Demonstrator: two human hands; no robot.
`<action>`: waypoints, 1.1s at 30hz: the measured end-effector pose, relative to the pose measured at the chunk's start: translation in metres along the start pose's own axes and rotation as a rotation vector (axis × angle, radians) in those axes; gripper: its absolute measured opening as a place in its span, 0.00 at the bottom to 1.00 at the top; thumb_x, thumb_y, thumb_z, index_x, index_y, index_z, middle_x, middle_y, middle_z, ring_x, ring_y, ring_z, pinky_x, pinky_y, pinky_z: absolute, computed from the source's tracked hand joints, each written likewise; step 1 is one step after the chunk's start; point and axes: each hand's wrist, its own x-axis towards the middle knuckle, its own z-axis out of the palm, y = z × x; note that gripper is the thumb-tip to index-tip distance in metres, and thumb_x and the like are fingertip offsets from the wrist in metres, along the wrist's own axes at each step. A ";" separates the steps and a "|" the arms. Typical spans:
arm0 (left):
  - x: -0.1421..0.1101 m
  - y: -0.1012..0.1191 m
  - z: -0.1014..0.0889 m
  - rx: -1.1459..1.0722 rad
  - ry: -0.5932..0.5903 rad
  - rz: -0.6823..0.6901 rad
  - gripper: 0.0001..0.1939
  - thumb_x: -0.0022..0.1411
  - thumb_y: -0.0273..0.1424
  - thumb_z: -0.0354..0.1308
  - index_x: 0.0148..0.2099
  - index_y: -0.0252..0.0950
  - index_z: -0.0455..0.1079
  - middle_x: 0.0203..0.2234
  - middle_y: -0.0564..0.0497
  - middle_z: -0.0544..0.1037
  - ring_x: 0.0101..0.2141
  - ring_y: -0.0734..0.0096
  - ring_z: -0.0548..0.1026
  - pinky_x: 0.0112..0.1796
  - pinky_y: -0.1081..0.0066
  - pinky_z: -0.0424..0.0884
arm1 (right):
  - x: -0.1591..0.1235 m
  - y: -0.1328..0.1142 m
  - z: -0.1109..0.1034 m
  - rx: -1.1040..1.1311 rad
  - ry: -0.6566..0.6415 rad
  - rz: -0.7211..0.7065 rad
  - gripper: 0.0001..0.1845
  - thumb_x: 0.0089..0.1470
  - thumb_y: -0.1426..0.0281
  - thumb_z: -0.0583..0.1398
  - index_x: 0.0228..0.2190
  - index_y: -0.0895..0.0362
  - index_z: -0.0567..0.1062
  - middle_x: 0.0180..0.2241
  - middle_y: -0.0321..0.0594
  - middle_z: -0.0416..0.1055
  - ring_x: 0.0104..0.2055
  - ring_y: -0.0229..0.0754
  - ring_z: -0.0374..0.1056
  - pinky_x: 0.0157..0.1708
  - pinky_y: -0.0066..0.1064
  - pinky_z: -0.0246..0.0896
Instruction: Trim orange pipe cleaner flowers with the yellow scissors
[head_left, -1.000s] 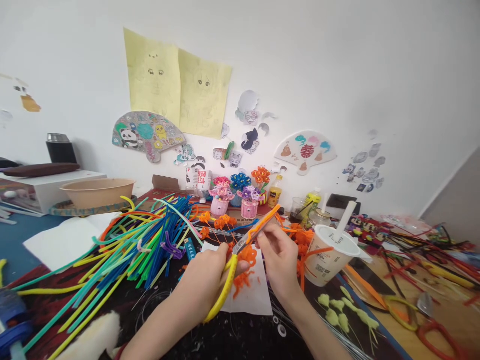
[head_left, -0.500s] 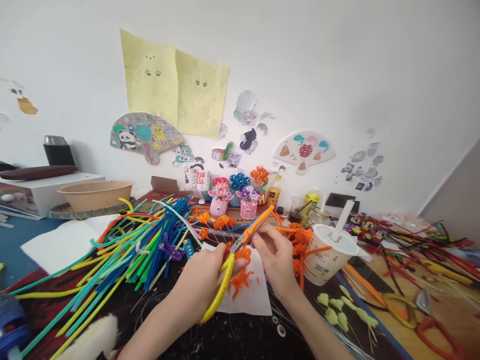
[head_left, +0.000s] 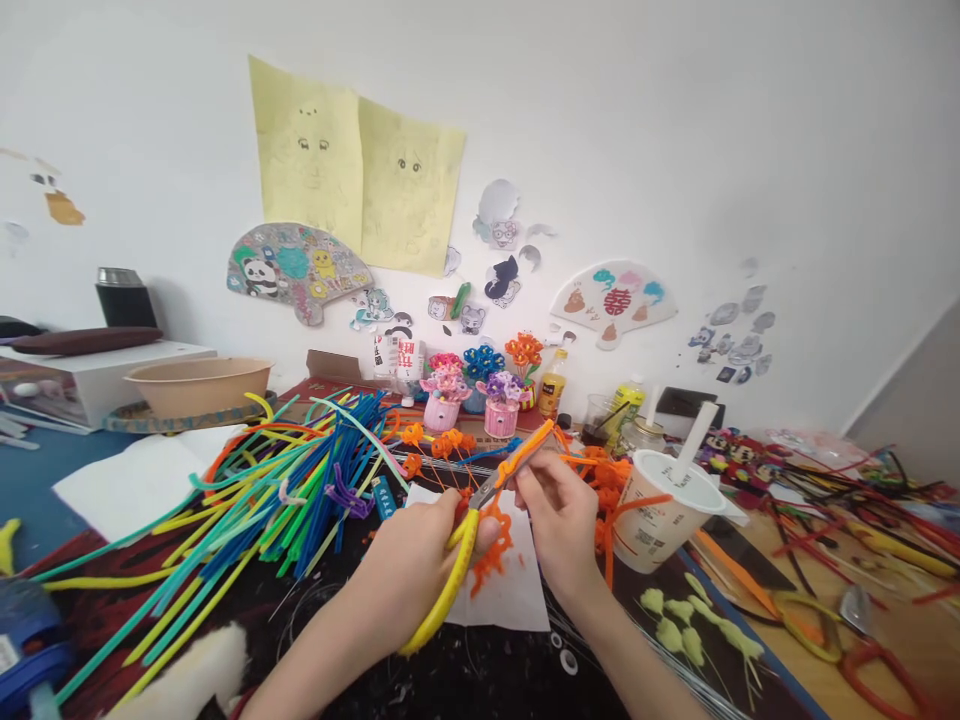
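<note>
My left hand (head_left: pixel 409 570) is closed around the handles of yellow scissors (head_left: pixel 448 590), whose blades point up and right. My right hand (head_left: pixel 561 520) pinches an orange pipe cleaner (head_left: pixel 525 452) that runs along the blades toward the upper right. Below the two hands, orange trimmings (head_left: pixel 491 548) lie on a white sheet of paper (head_left: pixel 517 600) on the dark mat.
A big pile of coloured pipe cleaners (head_left: pixel 255 500) spreads at the left. A paper cup with a straw (head_left: pixel 664 510) stands just right of my right hand. Small flower pots (head_left: pixel 469 395), bottles and a tan bowl (head_left: pixel 196 384) line the wall; red wires (head_left: pixel 862 500) clutter the right.
Both hands have stayed in nearly the same place; the scissors and pipe cleaner shifted only slightly as the view wobbled.
</note>
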 end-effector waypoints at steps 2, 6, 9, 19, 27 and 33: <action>0.001 0.001 0.002 -0.037 -0.010 0.001 0.24 0.64 0.53 0.34 0.30 0.40 0.55 0.22 0.52 0.69 0.24 0.65 0.67 0.27 0.70 0.55 | 0.000 0.001 0.001 0.006 0.006 0.006 0.08 0.53 0.68 0.59 0.24 0.56 0.71 0.19 0.31 0.64 0.21 0.34 0.59 0.22 0.24 0.58; 0.000 0.002 0.002 -0.090 -0.021 -0.011 0.25 0.63 0.54 0.35 0.29 0.40 0.55 0.21 0.53 0.67 0.24 0.66 0.65 0.26 0.70 0.55 | 0.000 0.003 0.001 0.000 -0.007 0.029 0.09 0.54 0.67 0.59 0.24 0.57 0.71 0.20 0.32 0.64 0.22 0.35 0.59 0.22 0.25 0.58; -0.002 0.003 -0.001 -0.124 -0.041 -0.012 0.23 0.63 0.53 0.36 0.30 0.40 0.55 0.22 0.53 0.66 0.25 0.66 0.65 0.27 0.70 0.56 | -0.001 0.003 0.000 -0.014 -0.012 0.028 0.09 0.54 0.67 0.59 0.24 0.57 0.71 0.21 0.33 0.65 0.23 0.35 0.60 0.23 0.25 0.58; -0.008 0.004 -0.002 -0.155 -0.032 0.053 0.22 0.66 0.50 0.34 0.31 0.40 0.55 0.22 0.54 0.65 0.24 0.69 0.61 0.27 0.70 0.58 | -0.004 0.005 -0.001 -0.081 -0.047 -0.012 0.11 0.56 0.66 0.57 0.24 0.56 0.71 0.22 0.34 0.66 0.24 0.38 0.62 0.24 0.27 0.58; -0.005 0.003 -0.003 -0.129 -0.032 0.010 0.21 0.64 0.51 0.37 0.32 0.40 0.55 0.26 0.51 0.70 0.27 0.65 0.67 0.30 0.68 0.61 | -0.003 0.007 -0.004 -0.152 -0.049 -0.034 0.11 0.56 0.67 0.57 0.24 0.56 0.71 0.22 0.35 0.66 0.25 0.39 0.62 0.25 0.29 0.58; -0.009 0.007 -0.008 -0.181 -0.065 0.019 0.21 0.65 0.50 0.33 0.31 0.41 0.52 0.24 0.53 0.67 0.26 0.68 0.64 0.29 0.68 0.61 | -0.005 0.006 -0.003 -0.160 -0.067 -0.078 0.10 0.56 0.68 0.57 0.25 0.56 0.72 0.22 0.34 0.66 0.25 0.38 0.62 0.25 0.29 0.57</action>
